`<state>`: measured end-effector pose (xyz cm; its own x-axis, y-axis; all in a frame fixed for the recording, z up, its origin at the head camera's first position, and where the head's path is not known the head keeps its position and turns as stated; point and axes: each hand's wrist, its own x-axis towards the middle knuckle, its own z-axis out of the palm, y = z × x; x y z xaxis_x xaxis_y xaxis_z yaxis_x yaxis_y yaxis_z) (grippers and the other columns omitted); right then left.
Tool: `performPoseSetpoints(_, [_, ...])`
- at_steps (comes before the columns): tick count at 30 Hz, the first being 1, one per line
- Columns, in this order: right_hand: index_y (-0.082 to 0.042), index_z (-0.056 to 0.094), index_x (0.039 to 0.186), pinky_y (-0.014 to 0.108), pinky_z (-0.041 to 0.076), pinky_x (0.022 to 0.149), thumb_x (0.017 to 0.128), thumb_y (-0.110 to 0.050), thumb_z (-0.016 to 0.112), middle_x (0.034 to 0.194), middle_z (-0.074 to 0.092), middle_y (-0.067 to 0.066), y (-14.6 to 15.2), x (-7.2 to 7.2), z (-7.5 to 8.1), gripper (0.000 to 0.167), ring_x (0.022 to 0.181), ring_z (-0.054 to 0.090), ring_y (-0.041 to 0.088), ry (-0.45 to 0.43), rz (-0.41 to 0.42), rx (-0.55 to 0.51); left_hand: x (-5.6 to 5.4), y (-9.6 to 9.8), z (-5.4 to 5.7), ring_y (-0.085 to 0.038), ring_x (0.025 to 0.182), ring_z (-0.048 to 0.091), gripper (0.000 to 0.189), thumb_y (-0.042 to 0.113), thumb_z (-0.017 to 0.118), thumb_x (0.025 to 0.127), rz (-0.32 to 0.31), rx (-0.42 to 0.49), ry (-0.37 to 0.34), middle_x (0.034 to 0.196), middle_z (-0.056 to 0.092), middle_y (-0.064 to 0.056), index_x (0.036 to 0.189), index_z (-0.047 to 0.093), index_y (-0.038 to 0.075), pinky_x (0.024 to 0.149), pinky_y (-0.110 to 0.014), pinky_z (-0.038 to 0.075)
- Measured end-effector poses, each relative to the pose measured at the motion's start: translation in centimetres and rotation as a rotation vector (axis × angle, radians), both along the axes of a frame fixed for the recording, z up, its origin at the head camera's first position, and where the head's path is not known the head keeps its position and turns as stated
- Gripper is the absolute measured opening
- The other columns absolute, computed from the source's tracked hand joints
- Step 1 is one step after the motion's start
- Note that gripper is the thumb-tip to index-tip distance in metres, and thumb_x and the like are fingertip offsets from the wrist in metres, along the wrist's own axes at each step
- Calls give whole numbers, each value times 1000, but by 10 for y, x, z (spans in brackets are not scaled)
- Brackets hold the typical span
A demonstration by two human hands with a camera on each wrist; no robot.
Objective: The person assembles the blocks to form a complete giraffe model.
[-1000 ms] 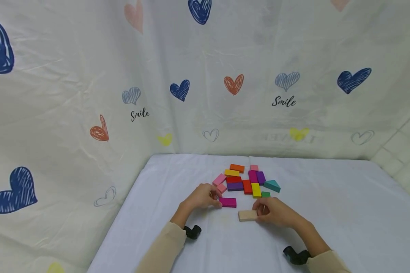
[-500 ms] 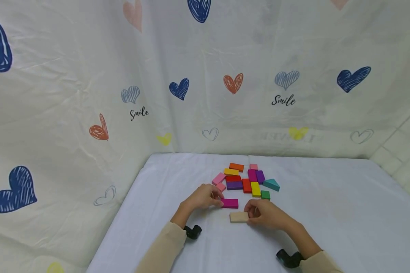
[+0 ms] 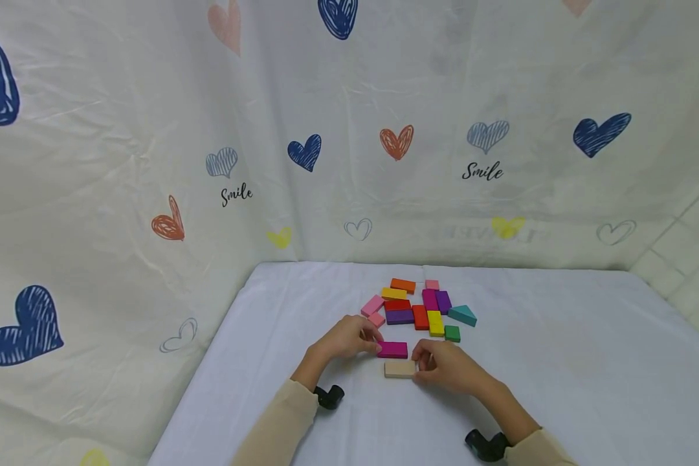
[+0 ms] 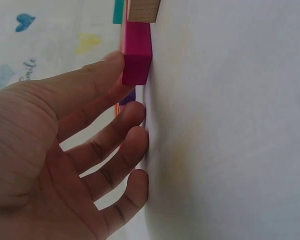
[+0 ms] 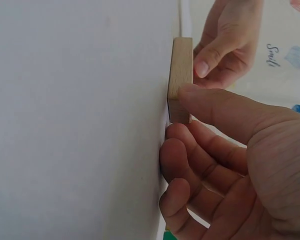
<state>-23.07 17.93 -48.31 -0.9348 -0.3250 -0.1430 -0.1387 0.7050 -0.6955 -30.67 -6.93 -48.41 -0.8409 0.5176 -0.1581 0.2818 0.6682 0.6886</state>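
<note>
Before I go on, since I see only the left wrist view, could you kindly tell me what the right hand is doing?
Observer: The right hand holds the wooden block by its right end.
Operator: Thank you. And what lies farthest right among the blocks beyond the hands?
Observer: In the head view, the teal wedge does.
Operator: Is there anything between that and the right hand, please?
Observer: Yes, the green block lies there, just beyond the right hand.

Left grip [image 3: 346,338] and right grip [image 3: 450,367] both pinch.
</note>
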Motion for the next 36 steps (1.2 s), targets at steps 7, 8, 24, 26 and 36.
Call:
performPoseSetpoints(7, [-13,66,98,20,50,61,79,-19,88,74,58,0,-4,0,1,30,70,55,16,-6,-53,21,1,1,1,-12,85,59,10,24,79,91,-14,1,5,88,68,7,101,79,24,75,-25,50])
performPoseSetpoints(8, [-14,66,98,20,50,61,79,-19,89,74,58,0,-4,0,1,30,70,55,16,-9,-60,23,1,1,1,-12,85,59,10,25,78,91,-14,1,4,88,69,8,101,79,24,75,-25,50])
performPoseSetpoints(24, [-13,65,96,21,50,62,77,-20,90,73,58,0,-12,-2,1,32,69,54,15,20,-88,49,-1,0,-3,-9,83,59,9,24,79,91,-41,20,31,86,69,11,100,79,24,75,-23,50])
performPoseSetpoints(26, [-13,64,97,22,51,62,77,-20,90,73,58,0,-12,-2,2,33,69,54,14,18,-92,50,-1,0,-3,-9,82,59,9,24,78,91,-48,18,36,86,69,11,100,79,24,74,-23,50])
performPoseSetpoints(36, [-12,65,100,21,53,63,76,-23,91,74,58,1,-7,-5,2,37,69,54,15,12,-43,27,-2,-2,3,-10,90,59,35,33,88,81,-67,-30,-25,94,67,8,112,76,26,75,-23,53])
